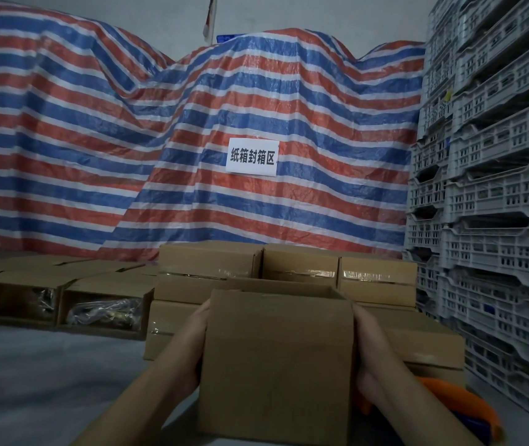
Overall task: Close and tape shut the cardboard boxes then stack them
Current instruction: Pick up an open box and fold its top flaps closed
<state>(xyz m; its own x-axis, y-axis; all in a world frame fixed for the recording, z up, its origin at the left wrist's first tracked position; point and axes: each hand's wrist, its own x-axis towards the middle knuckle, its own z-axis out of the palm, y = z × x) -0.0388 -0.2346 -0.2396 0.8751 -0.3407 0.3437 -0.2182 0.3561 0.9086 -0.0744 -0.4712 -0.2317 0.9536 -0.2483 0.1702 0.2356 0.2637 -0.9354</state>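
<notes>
We hold the plain brown cardboard box (276, 365) between both hands at the bottom centre of the view, just in front of the stack of taped brown cardboard boxes (289, 278). Our left hand (192, 346) presses flat against its left wall and our right hand (369, 352) against its right wall, fingers laid along the sides, not curled round an edge. Whether its top is taped we cannot tell from here.

The step looks like stacking, so we should keep even pressure from both sides, hold the box level, and set it down square on the stack with its edges lined up to the boxes below. To the left, open brown cardboard boxes (63, 300) with bagged metal parts lie on the grey floor (47, 365), untaped. The orange tape dispenser (459, 403) sits just beside our right wrist; we should avoid knocking it.
</notes>
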